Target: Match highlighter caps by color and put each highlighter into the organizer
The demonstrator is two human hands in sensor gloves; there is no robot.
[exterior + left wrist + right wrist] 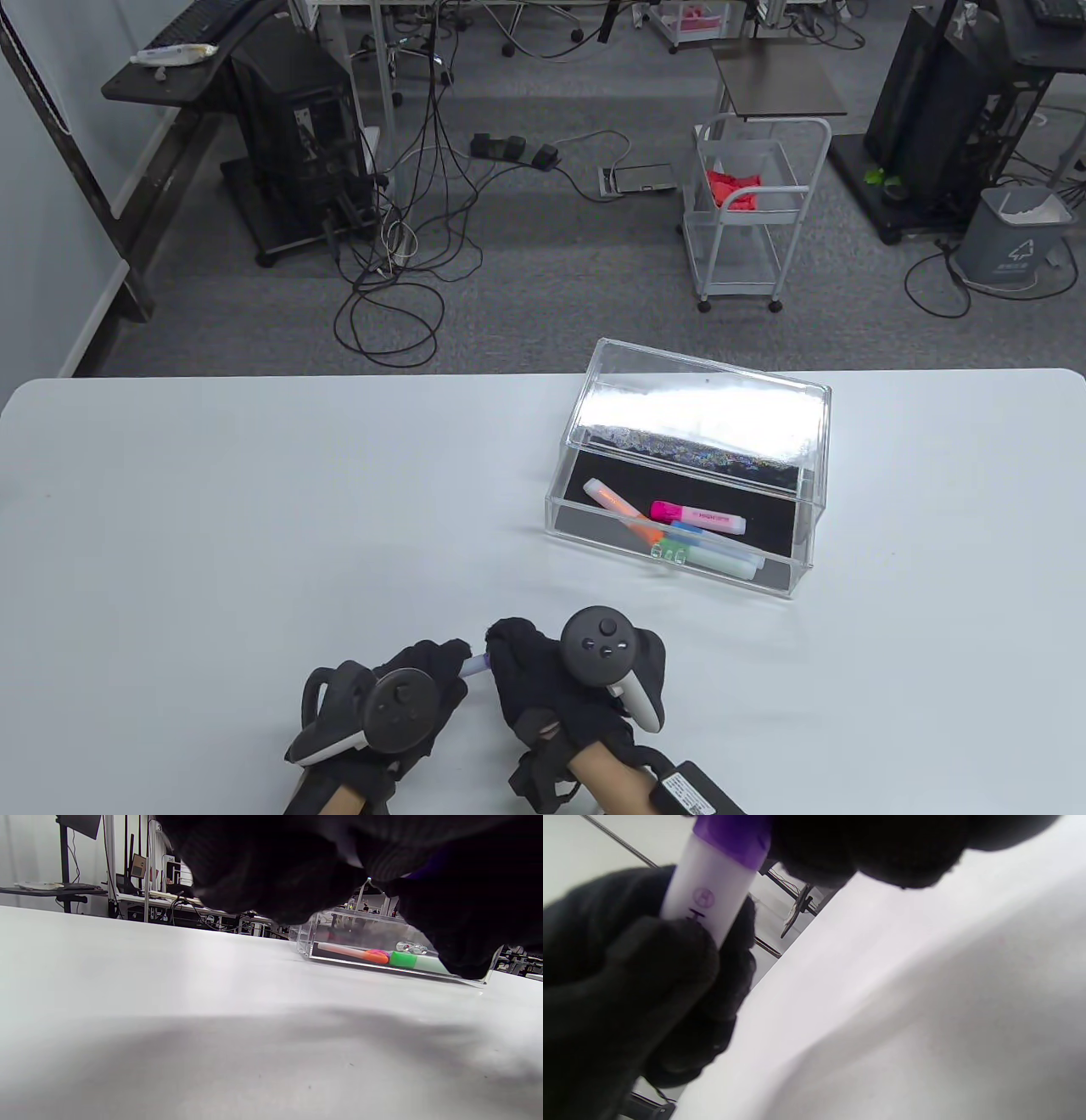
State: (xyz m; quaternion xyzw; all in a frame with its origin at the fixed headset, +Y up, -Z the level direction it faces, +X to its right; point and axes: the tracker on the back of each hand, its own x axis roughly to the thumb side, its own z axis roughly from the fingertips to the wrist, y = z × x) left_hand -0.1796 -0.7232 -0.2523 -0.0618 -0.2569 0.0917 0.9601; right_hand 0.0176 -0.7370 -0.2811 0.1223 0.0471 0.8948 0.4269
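Observation:
Both gloved hands meet at the table's near edge around a purple highlighter [476, 665]. My left hand [428, 671] grips its pale barrel [708, 895]. My right hand [513, 649] grips the purple cap [734, 836] at its end; cap and barrel look joined. A clear acrylic organizer [679, 556] stands to the right of centre with its lid raised. Inside lie an orange [619, 509], a pink [696, 515], a blue [689, 530] and a green highlighter [713, 559]. In the left wrist view the organizer [309, 938] shows beyond dark glove fabric.
The white table [254, 509] ends at its far edge, with grey floor, cables, a white cart [747, 212] and desks beyond. No other loose items lie on the tabletop.

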